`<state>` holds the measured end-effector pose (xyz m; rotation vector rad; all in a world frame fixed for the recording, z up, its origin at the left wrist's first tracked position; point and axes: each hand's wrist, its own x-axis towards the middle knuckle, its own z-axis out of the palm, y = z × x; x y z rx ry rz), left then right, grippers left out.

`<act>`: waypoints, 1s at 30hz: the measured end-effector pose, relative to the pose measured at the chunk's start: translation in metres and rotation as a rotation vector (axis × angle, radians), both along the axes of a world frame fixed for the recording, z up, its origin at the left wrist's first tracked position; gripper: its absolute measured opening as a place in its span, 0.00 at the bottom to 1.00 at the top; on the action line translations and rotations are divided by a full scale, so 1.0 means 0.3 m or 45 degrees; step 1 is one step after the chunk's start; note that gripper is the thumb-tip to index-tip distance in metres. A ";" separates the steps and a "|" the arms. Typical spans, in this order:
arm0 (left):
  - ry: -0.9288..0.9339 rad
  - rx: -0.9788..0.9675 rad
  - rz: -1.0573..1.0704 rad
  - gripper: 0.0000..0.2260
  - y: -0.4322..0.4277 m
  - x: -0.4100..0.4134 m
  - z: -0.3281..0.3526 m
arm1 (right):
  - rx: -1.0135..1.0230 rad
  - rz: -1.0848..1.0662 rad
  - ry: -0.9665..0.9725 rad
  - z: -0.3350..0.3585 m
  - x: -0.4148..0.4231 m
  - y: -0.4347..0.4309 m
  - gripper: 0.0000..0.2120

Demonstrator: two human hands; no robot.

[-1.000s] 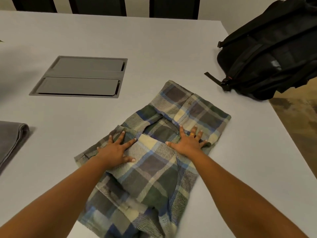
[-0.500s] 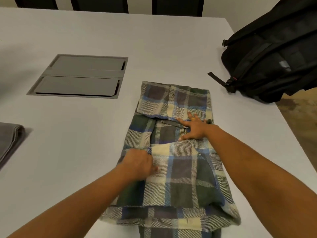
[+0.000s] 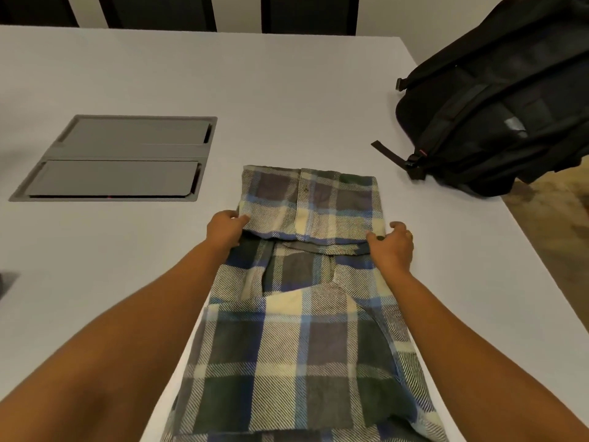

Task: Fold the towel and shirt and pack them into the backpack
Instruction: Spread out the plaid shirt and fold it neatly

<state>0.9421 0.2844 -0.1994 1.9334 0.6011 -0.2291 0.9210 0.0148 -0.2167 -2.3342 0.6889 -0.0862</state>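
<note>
A plaid shirt [image 3: 306,346] in blue, green and cream lies lengthwise on the white table [image 3: 287,90], its far end folded back over itself. My left hand [image 3: 224,231] pinches the left corner of that folded flap. My right hand [image 3: 393,247] pinches the flap's right corner. A black backpack [image 3: 497,106] lies at the table's far right corner, apart from the shirt. A dark sliver at the left frame edge may be the grey towel [image 3: 4,283].
A grey recessed cable hatch [image 3: 118,157] with two lids is set into the table at the left. The table's right edge runs diagonally past the backpack, with brown floor [image 3: 561,202] beyond. Dark chair backs [image 3: 306,14] line the far side.
The shirt has been turned to lie straight in front of me. Both hands left its middle, where they pressed flat, and now pinch the two corners of the far folded flap.
</note>
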 end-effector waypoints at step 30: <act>-0.035 -0.209 0.163 0.07 0.020 -0.002 0.081 | 0.598 -0.204 -0.186 0.076 -0.041 -0.003 0.10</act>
